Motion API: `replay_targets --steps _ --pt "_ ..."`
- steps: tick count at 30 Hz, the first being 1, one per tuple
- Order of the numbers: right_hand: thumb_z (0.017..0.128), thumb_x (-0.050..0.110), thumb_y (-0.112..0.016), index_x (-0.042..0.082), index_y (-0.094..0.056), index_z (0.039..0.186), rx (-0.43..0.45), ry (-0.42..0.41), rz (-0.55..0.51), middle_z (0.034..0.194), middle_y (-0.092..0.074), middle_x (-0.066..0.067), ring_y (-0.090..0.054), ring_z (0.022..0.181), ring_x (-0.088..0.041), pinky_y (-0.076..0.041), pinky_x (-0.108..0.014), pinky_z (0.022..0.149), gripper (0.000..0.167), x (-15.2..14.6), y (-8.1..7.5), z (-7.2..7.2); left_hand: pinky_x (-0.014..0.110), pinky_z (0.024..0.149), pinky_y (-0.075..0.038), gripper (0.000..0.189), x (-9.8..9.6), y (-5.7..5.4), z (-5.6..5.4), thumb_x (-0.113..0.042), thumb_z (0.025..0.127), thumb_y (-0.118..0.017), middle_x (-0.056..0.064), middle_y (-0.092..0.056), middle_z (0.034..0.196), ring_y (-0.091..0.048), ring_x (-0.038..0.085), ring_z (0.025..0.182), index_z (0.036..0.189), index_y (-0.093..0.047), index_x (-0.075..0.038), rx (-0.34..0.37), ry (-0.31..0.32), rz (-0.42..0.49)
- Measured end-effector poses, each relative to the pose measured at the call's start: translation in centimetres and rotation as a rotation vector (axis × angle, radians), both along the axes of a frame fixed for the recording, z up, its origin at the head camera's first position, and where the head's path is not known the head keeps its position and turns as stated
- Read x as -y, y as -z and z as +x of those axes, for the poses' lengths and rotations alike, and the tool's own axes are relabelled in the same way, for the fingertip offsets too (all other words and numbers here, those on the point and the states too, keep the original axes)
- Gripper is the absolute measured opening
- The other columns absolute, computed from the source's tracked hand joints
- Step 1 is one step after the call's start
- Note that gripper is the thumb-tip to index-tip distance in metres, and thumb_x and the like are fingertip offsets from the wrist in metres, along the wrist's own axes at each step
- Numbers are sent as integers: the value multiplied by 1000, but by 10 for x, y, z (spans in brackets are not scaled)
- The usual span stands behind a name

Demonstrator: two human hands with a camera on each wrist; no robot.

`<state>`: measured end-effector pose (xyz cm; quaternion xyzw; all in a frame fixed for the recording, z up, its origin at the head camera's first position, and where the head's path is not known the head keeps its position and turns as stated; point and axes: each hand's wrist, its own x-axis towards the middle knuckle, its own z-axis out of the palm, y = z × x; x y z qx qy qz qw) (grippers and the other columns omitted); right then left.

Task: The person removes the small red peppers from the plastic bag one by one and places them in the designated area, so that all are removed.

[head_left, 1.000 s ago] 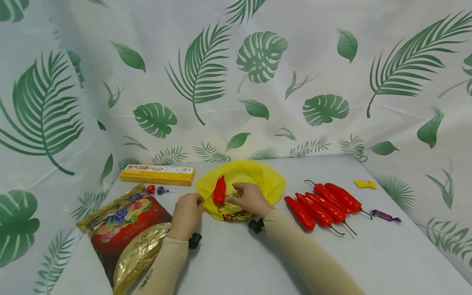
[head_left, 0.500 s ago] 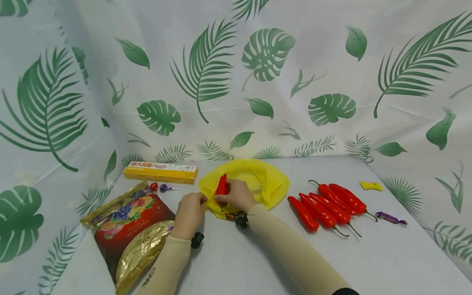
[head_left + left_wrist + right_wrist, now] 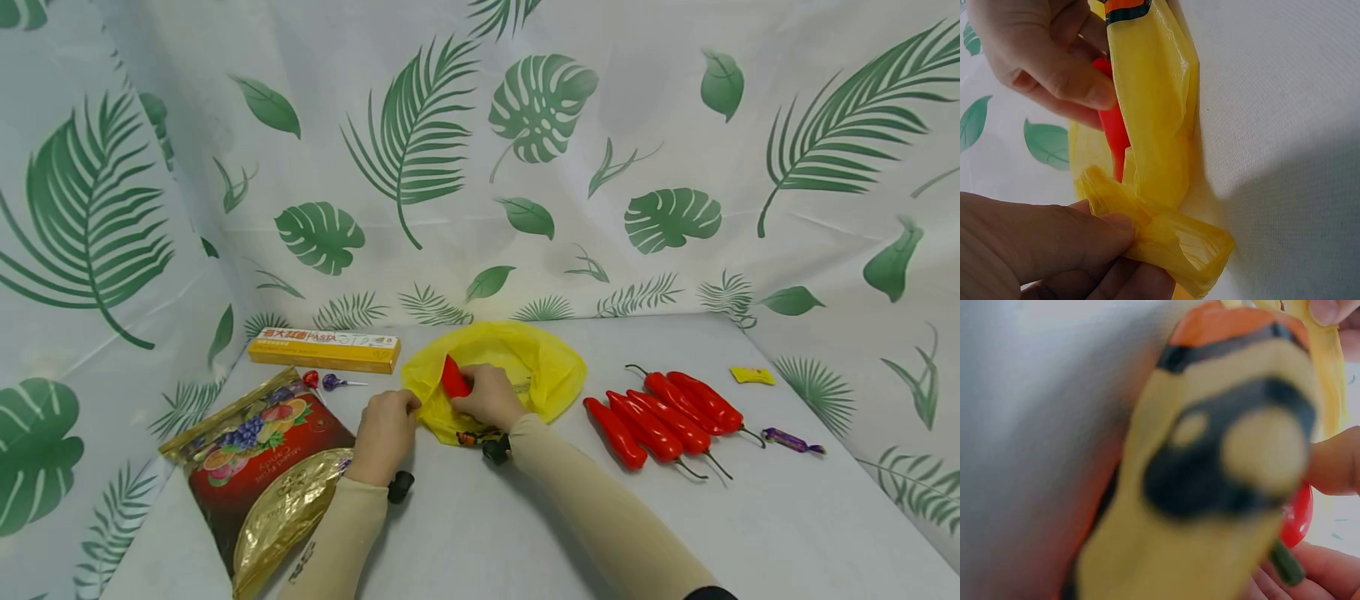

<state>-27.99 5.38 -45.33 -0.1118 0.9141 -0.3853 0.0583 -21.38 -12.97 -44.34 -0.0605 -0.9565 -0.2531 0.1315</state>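
A yellow plastic bag (image 3: 561,367) lies spread with its mouth open. My left hand (image 3: 386,437) pinches a bunched piece of the bag's left edge between thumb and fingers, plain in the left wrist view. Inside the bag mouth, my right hand (image 3: 491,398) grips a red chili pepper (image 3: 454,377), whose tip leans up and to the left. In the right wrist view the pepper (image 3: 1298,515) shows its green stem near the palm, partly hidden by the bag's printed yellow side (image 3: 1210,550).
Several red chili peppers (image 3: 660,425) lie to the right, beside a purple-wrapped candy (image 3: 792,441) and a yellow packet (image 3: 752,376). At left are a fruit candy bag (image 3: 262,475), red and purple lollipops (image 3: 332,382) and a pasta box (image 3: 324,351).
My right hand has moved left and taken hold of the chili pepper in the bag mouth; the pepper now tilts left. The left hand keeps its pinch on the bag edge.
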Motion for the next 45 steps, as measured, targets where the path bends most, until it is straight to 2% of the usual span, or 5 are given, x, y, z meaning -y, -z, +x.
replay_targets --steps 4,16,21,35,45 --pt "86 19 -82 6 -67 138 16 20 -13 120 -75 -9 -62 98 -22 -58 -38 94 55 -10 -2 5 47 84 -62 10 -2 -1 0 -2 92 -72 14 -78 94 -73 31 88 97 -80 -4 1 2 6" --pt "89 17 -80 8 -65 140 11 53 -24 129 -73 -7 -65 107 -21 -59 -40 96 54 -46 -14 28 50 86 -61 10 1 -5 2 -3 94 -71 16 -78 97 -73 33 92 99 -80 -3 9 7 16" --pt "88 19 -81 10 -64 142 -1 79 2 130 -73 -6 -65 107 -22 -61 -40 93 57 -67 -19 45 50 88 -61 11 2 -7 4 -3 95 -71 16 -78 99 -73 34 93 100 -80 -3 17 0 26" --pt "84 17 -84 7 -64 141 -61 113 110 129 -73 -12 -71 108 -24 -64 -40 88 61 -140 -14 101 50 89 -61 12 -3 -7 4 -4 96 -70 16 -78 100 -73 32 94 102 -80 -2 48 -3 36" --pt "81 17 -87 7 -63 142 -68 187 180 131 -70 -13 -61 100 -21 -63 -34 79 66 -164 -11 125 51 89 -61 12 -4 -7 6 -3 95 -70 17 -78 100 -73 33 95 102 -79 -1 28 14 43"
